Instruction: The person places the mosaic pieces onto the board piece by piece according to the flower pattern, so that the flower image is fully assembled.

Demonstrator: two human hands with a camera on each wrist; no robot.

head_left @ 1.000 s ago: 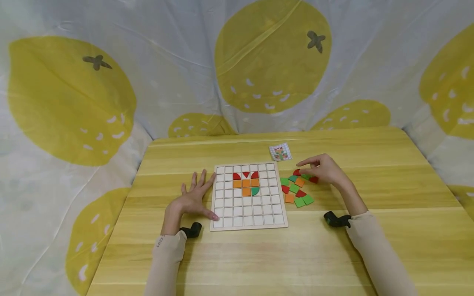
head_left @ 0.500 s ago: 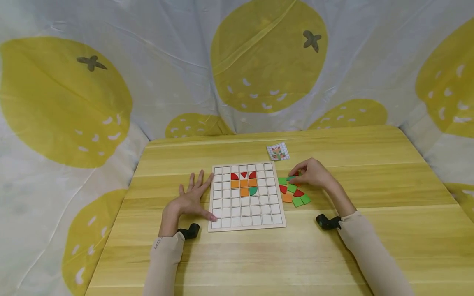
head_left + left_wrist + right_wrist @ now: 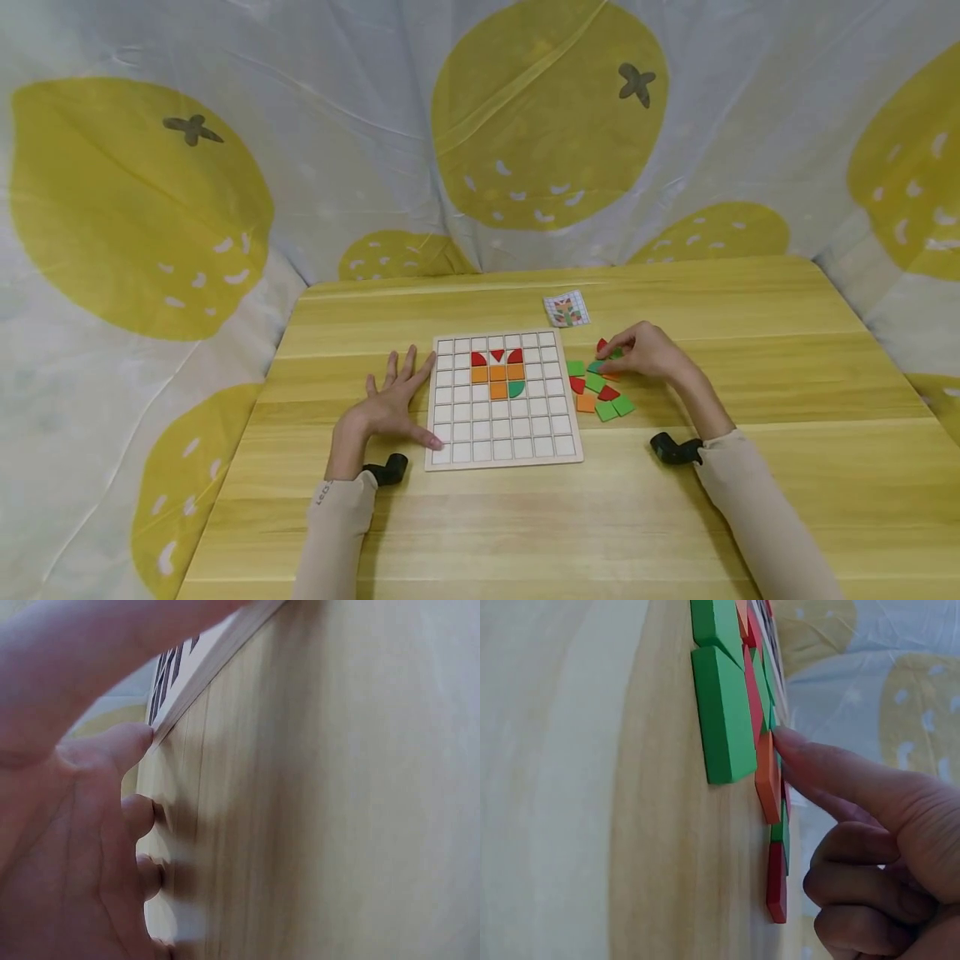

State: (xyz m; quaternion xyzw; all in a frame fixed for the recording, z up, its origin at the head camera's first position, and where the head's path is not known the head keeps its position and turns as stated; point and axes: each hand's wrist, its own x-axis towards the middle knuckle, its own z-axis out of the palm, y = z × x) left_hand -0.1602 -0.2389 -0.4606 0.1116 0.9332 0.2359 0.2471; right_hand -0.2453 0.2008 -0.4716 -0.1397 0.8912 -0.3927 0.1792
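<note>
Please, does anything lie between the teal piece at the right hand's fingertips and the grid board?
Yes: a green square lies flat between the teal piece and the right edge of the grid board. It is low, so the right hand could probably carry the piece over it.

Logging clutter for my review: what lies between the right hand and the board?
In the head view, loose tiles lie there: a green tile beside the board, then a teal tile at the right hand.
</note>
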